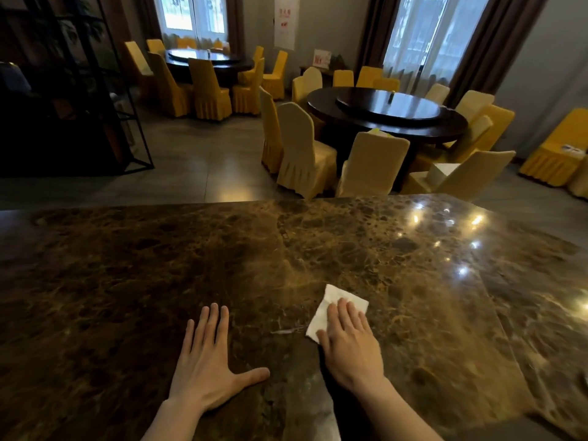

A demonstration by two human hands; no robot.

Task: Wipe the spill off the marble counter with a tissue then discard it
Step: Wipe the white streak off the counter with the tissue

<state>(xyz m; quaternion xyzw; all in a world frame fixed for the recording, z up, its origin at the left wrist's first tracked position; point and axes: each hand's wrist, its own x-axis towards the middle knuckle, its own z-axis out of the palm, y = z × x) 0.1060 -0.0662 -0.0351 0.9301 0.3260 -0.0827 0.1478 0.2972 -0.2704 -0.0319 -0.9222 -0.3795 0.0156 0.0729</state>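
A brown veined marble counter (159, 265) fills the lower half of the head view. A folded white tissue (331, 300) lies flat on it, right of centre. My right hand (350, 342) presses palm-down on the tissue, fingers together, covering its near half. A thin wet streak (284, 331) glints on the marble just left of the tissue. My left hand (206, 361) rests flat on the bare counter to the left, fingers spread, holding nothing.
Beyond the counter's far edge (286, 200) is a dining room with two dark round tables (388, 113) ringed by several yellow-covered chairs (299, 148). A black metal shelf frame (95, 90) stands at the far left. Ceiling lights reflect on the counter's right side.
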